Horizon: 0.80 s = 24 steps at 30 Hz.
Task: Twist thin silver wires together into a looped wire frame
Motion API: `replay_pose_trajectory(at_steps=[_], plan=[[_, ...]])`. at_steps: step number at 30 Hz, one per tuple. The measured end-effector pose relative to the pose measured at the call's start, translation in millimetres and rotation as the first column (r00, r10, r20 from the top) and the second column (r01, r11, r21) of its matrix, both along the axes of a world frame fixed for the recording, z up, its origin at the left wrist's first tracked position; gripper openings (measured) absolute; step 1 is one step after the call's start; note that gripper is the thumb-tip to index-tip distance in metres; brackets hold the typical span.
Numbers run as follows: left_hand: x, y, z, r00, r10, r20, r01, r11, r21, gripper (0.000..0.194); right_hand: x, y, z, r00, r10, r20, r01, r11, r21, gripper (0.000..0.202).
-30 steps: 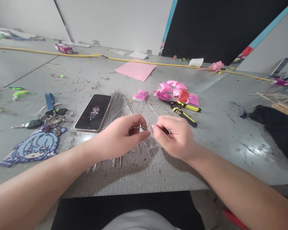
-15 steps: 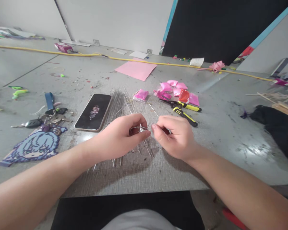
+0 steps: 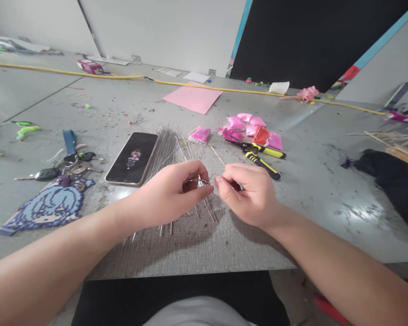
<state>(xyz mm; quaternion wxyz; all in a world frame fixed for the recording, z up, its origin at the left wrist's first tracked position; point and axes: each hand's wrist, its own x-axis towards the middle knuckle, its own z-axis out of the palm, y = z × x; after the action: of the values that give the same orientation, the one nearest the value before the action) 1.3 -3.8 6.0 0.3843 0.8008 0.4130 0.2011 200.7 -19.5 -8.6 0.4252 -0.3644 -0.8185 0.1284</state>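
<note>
Two hands nearly meet over the near part of the surface (image 3: 190, 253), and they probably do best working close like this: the left hand (image 3: 170, 194), thumb and forefinger pinching some twisted wires (image 3: 201, 182), would serve as a steady clamp, while the right hand (image 3: 248, 194), thumb against curled forefinger on one thin wire (image 3: 217, 155), does the bending. A grip near the small bend between the fingertips should give a tighter curve, and light, even pressure seems wise, since such wire may kink or spring; its free tip, pointing toward eleven o'clock from the right hand, deserves watching. Whether the two pieces join is too small to tell. Counted clockwise from the hands: one set of keys (image 3: 80, 168) between nine and ten o'clock, their number uncertain; one phone (image 3: 132, 158) at ten; one bundle of straight wires (image 3: 165, 147) toward eleven, too dense to count; one lone pink packet (image 3: 199, 135) near twelve, one pink sheet (image 3: 193, 97) beyond; about six clustered pink packets (image 3: 257, 122) and one red packet (image 3: 261, 136) toward one; one pair of pliers (image 3: 272, 153) at two.
</note>
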Motion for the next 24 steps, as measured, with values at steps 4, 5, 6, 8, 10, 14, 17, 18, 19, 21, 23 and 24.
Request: replay_pose_trajectory(at_steps=[4,5,6,8,10,14,17,18,19,21,23,24], plan=[[0.3,-0.1,0.2,1.0,0.0,-0.004,0.0,1.0,-0.005,0.013,-0.8,-0.1,-0.2,1.0,-0.001,0.003,0.001,1.0,0.003,0.034],[0.4,-0.1,0.3,1.0,0.0,-0.006,0.0,1.0,-0.003,0.013,-1.0,-0.1,-0.3,1.0,0.0,0.002,0.0,1.0,0.005,0.034],[0.4,-0.1,0.4,1.0,-0.001,-0.007,0.001,1.0,-0.001,0.013,-1.2,-0.1,-0.3,1.0,0.001,0.001,-0.001,1.0,0.007,0.034],[0.2,-0.2,0.6,1.0,-0.001,-0.008,0.001,1.0,0.0,0.012,-1.4,0.0,-0.4,1.0,0.002,-0.002,-0.002,1.0,0.007,0.034],[0.0,-0.3,0.9,1.0,0.0,-0.013,0.0,1.0,-0.008,0.012,-1.4,0.1,-0.4,1.0,0.004,-0.004,-0.004,1.0,0.008,0.034],[-0.1,-0.4,1.5,1.0,0.005,-0.014,-0.005,1.0,-0.002,0.013,-1.1,0.2,-0.1,1.0,0.006,-0.006,-0.006,1.0,0.009,0.034],[0.3,-0.7,2.1,1.0,0.007,-0.013,-0.006,1.0,0.012,0.013,-0.9,-0.1,0.3,1.0,0.002,0.0,-0.002,1.0,0.011,0.034],[0.3,-0.8,2.4,1.0,0.007,-0.014,-0.007,1.0,0.015,0.013,-0.9,-0.2,0.4,1.0,0.002,0.002,-0.002,1.0,0.012,0.034],[0.3,-0.9,2.6,1.0,0.007,-0.014,-0.007,1.0,0.018,0.013,-1.0,-0.3,0.5,1.0,0.002,0.004,-0.003,1.0,0.012,0.034],[0.2,-0.9,3.0,1.0,0.005,-0.014,-0.005,1.0,0.019,0.013,-1.2,-0.5,0.7,1.0,0.004,0.003,-0.004,1.0,0.012,0.034],[0.2,-0.8,3.1,1.0,0.002,-0.014,-0.002,1.0,0.019,0.012,-1.4,-0.4,0.7,1.0,0.005,0.004,-0.005,1.0,0.011,0.034],[0.2,-0.7,3.1,1.0,0.002,-0.015,-0.002,1.0,0.02,0.012,-1.4,-0.4,0.7,1.0,0.004,0.006,-0.004,1.0,0.011,0.034]])
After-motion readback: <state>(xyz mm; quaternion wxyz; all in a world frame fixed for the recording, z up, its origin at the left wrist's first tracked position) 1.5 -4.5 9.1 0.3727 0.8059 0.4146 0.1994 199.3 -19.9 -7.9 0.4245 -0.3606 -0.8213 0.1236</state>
